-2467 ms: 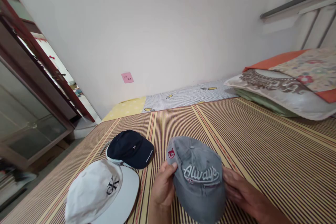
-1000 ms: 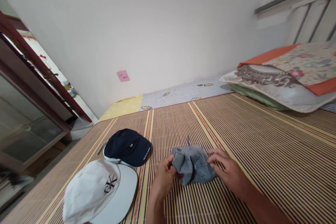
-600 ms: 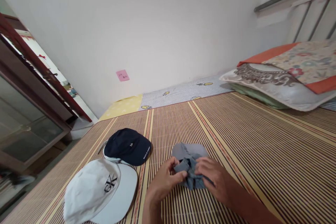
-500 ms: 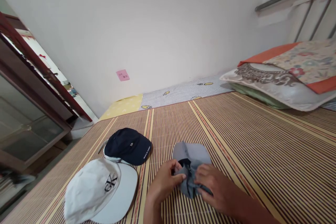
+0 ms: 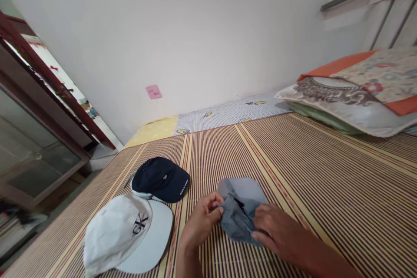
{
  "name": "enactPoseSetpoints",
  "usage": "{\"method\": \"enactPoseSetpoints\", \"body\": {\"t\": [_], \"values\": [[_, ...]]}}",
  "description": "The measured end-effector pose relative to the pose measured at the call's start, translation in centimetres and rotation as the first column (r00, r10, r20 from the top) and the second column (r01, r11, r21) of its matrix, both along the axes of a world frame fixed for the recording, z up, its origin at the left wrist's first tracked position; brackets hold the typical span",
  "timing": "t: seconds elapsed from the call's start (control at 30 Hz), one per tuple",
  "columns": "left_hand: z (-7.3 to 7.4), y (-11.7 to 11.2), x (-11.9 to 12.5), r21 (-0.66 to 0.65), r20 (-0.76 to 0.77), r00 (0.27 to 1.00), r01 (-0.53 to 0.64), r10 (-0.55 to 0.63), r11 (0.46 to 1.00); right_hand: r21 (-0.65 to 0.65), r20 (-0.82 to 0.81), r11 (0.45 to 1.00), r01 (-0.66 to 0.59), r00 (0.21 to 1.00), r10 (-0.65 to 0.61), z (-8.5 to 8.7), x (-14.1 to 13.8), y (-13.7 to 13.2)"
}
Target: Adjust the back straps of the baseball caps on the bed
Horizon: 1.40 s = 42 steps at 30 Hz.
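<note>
A grey cap [image 5: 239, 217] lies on the striped bamboo mat [image 5: 221, 156], its lighter brim pointing away from me and its crown soft and crumpled. My left hand [image 5: 203, 217] pinches the cap's left edge between thumb and fingers. On the opposite side, my right hand [image 5: 276, 232] grips the crown's right edge, fingers curled over the fabric. To the left rests a white cap [image 5: 114, 230] with black letters on its front, brim to the right. Just behind it sits a navy cap [image 5: 159, 180] with small white lettering, on top of something pale that shows at its edge.
A white wall [image 5: 195, 30] with a pink note [image 5: 153, 91] rises behind the mat. Pillows [image 5: 345, 100] with a floral, orange-edged cover lie at the right back. A glass-fronted cabinet [image 5: 35, 152] and a doorway stand on the left, past the bed's edge.
My hands have moved slightly apart, spreading the grey cap's crown. The dark opening between them has narrowed, and more grey fabric shows. The other caps stay in place.
</note>
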State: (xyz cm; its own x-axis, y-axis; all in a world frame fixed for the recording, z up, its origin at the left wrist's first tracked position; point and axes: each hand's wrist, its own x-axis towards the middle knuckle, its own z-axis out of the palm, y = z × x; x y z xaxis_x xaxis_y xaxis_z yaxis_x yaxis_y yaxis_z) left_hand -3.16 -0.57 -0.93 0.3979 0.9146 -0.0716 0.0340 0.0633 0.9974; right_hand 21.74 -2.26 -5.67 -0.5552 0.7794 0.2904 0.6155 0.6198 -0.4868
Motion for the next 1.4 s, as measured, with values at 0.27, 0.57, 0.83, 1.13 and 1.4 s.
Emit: {"method": "enactPoseSetpoints", "body": {"t": [0.27,0.57,0.83,1.13,1.4], "values": [[-0.4,-0.1,1.8,-0.010,0.002,1.000,0.028,-0.028,1.000,0.032,-0.155,0.964,0.264,0.954,-0.256,-1.8,0.1,3.2],[-0.9,0.4,2.6,-0.042,0.021,1.000,-0.021,0.022,0.999,-0.220,-0.242,0.935,0.277,0.913,-0.327,-1.2,-0.4,3.1],[-0.3,0.0,1.2,-0.082,0.291,0.949,-0.102,0.121,0.991,-0.616,-0.728,0.751,-0.236,0.536,-0.428,1.9,4.5,3.5],[-1.0,-0.1,1.9,-0.074,-0.186,0.977,0.091,-0.104,0.993,-0.712,-0.503,0.634,-0.300,0.849,-0.162,2.7,5.7,2.6],[-4.3,0.2,2.7,0.065,-0.523,0.850,-0.039,0.067,0.997,-0.312,0.106,0.922,0.229,0.973,-0.206,-0.4,2.0,1.1]]}}
